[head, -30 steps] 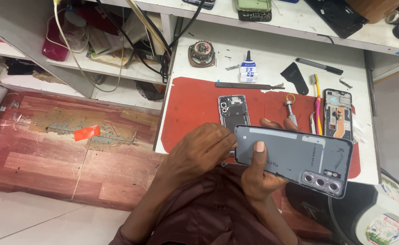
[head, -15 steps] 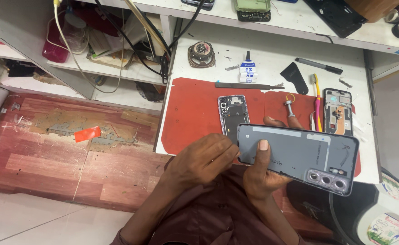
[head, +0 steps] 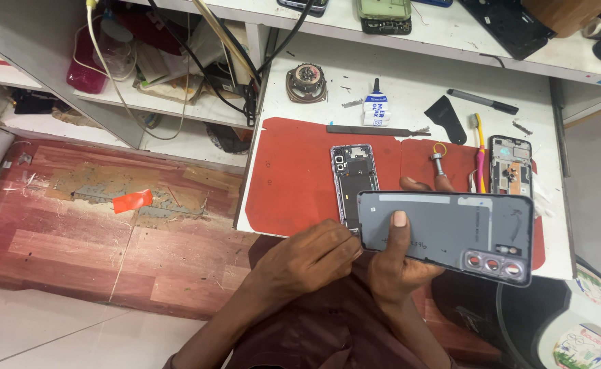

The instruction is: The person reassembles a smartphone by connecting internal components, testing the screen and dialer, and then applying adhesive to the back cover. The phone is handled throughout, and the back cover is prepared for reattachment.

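Note:
My right hand [head: 393, 270] holds a grey-blue phone back cover [head: 451, 232] flat above the table's front edge, inner side up, thumb pressed on it and fingertips showing past its far edge. The cover's camera cut-outs sit at its lower right corner. My left hand [head: 307, 258] is beside it, its fingertips pinched together on the cover's left edge near the lower corner. Just behind the cover, an opened phone body [head: 354, 179] lies on a red work mat [head: 294, 171], partly hidden by the cover.
Also on the white table [head: 410, 75]: a second phone frame [head: 510, 167], a glue tube [head: 375, 109], a metal strip [head: 375, 130], a black scraper [head: 445, 117], a pen [head: 483, 101], a toothbrush [head: 479, 154] and a round speaker [head: 306, 82]. Cables hang over shelves at left.
The back cover has drifted a little to the right and lower in my right hand. My left fingertips have stayed at its left edge.

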